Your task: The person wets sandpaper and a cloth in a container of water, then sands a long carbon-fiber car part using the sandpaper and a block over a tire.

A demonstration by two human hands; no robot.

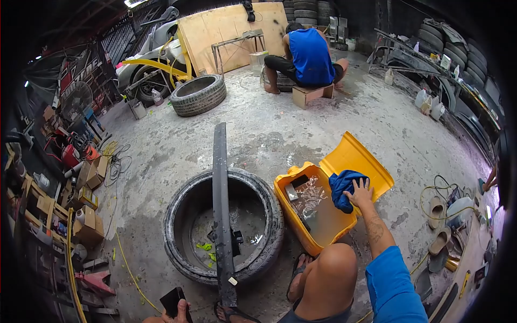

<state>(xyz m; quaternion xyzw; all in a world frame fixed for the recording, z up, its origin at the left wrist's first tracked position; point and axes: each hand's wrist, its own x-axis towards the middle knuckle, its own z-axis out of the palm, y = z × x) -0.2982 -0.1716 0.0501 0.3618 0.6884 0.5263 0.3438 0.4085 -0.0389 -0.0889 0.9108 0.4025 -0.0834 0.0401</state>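
At the bottom edge, my left hand [182,312] is closed around a flat black block [172,301], whose exact kind I cannot make out. My right hand [361,192] reaches forward with its fingers spread, touching a bunched blue cloth [340,185]. That cloth hangs over the edge of a yellow bin [308,243] holding cloudy water. The bin's yellow lid [358,153] is swung open behind it. A long dark panel strip [221,188] lies across a tire [171,231] in front of me, with a small white piece [232,281] on its near end.
Green scraps [204,247] lie inside the tire's ring. Farther off, a person in a blue top [311,56] sits on a low wooden stool [307,97], near another tire [198,97]. Cardboard boxes [91,229] line the left; sandals [437,210] and a yellow cable [431,188] lie right.
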